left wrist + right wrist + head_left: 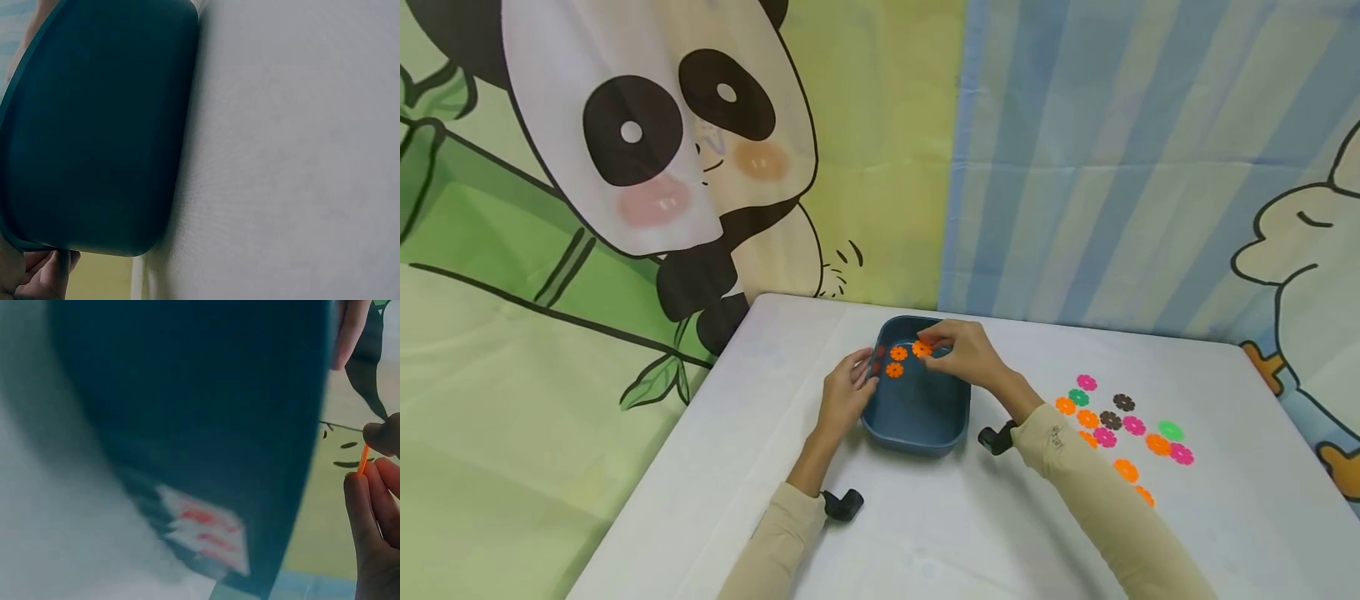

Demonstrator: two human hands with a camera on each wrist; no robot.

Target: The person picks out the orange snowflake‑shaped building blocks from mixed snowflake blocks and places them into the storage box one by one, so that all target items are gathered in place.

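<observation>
A dark blue-green plastic tub stands on the white table. My left hand grips its left rim; in the left wrist view the fingers are at the rim. Two orange notched discs lie inside the tub, and dim reddish shapes show on its left inner wall. Above the tub's far right part, my right hand pinches another orange notched disc between thumb and fingertips. The right wrist view shows this disc edge-on, above the rim.
On the table to the right of the tub lie several notched discs in orange, pink, green and dark brown. A white label with red print is on the tub's outer side. A printed curtain hangs behind.
</observation>
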